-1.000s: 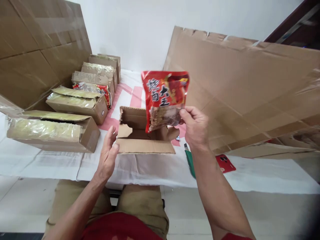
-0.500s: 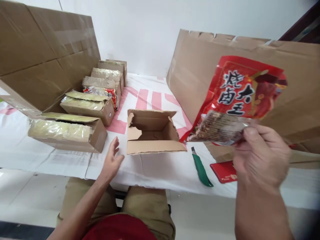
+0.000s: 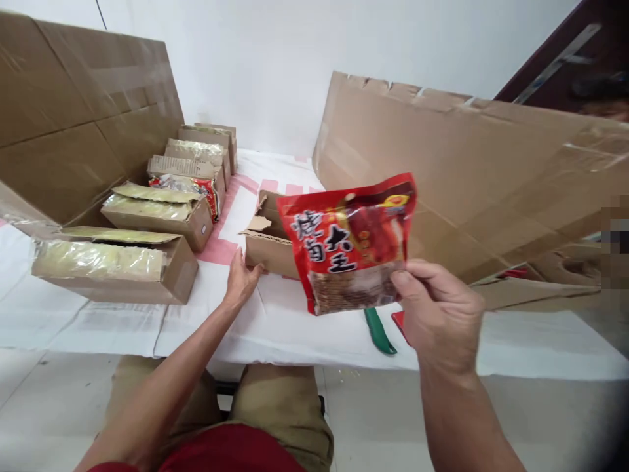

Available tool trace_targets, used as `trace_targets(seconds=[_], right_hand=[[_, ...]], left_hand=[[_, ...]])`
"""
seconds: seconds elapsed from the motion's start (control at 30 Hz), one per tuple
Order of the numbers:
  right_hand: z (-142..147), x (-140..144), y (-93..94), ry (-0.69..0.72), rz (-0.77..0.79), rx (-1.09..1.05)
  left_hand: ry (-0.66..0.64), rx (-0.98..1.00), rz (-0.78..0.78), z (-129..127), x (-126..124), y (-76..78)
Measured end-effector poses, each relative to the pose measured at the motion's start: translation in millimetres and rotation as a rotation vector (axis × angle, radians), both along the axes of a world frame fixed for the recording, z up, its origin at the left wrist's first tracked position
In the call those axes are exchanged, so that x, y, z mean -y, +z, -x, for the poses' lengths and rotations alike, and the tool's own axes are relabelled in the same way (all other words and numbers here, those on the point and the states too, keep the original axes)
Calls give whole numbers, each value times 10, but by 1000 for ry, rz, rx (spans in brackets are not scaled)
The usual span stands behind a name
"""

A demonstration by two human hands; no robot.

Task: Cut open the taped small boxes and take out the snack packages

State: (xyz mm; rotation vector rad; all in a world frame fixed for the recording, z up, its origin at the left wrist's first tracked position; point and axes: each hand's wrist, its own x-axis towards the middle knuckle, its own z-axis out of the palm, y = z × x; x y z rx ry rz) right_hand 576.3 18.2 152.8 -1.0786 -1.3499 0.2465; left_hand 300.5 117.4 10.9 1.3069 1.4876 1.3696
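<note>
My right hand [image 3: 439, 308] pinches a red snack packet [image 3: 354, 242] by its lower right corner. The packet has dark printed characters, and brown contents show through its clear lower part. It hangs in front of a small open cardboard box [image 3: 270, 254] and hides the box's right side. At the box's near left corner, my left hand [image 3: 242, 280] holds on, thumb against the front and fingers along the side. A green-handled cutter [image 3: 378, 331] lies on the table to the right, its upper end behind the packet.
On the left stands a row of small boxes [image 3: 171, 275], several with clear tape on top, before a tall cardboard panel [image 3: 88, 85]. Another large cardboard panel [image 3: 417, 157] rises at the right. A red card [image 3: 400, 322] is partly behind my right hand. White cloth [image 3: 304, 337] covers the table.
My right hand has brought the packet leftward and down, in front of the box. My left hand has moved from beside the box onto its corner. More of the box's front wall shows.
</note>
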Motion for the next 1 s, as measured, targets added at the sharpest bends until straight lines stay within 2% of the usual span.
trace_targets(seconds=[0.07,0.13,0.17,0.23,0.3,0.33,0.37,0.43,0.53,0.63,0.77,0.87,0.93,1.0], right_hand=[[76,19,31,23,-35,132],[151,8,65,36,-108,251],[195,-7,82,35,-160,309],[308,-43,110,35,-303,451],[457,-59,126,52,-461,622],[540,-51,128,73,-528,709],[622,-33,124,110,-586,791],[764,25,101,208,-668,912],[867,109,69,296,-659,953],[853,129,118,253,-527,837],[805,91,341,151,-476,716],[816,59,530,117,-511,737],[845,36,623,116,-516,725],[891,14,678,132,-539,674]], left_hand=[[61,-3,41,184,267,140],[40,80,134,405,601,342],[-38,210,227,505,762,467],[-277,511,417,643,1025,744],[-487,775,465,690,1186,1013],[-552,879,446,687,1231,1126],[-575,961,410,675,1259,1217],[-525,1048,363,646,1281,1322],[-383,1030,349,630,1295,1301],[-304,916,256,662,1324,1168],[-84,631,89,792,1363,1039],[36,503,-47,951,1386,1059],[3,486,-108,1050,1395,1115],[-146,544,6,1100,1393,1172]])
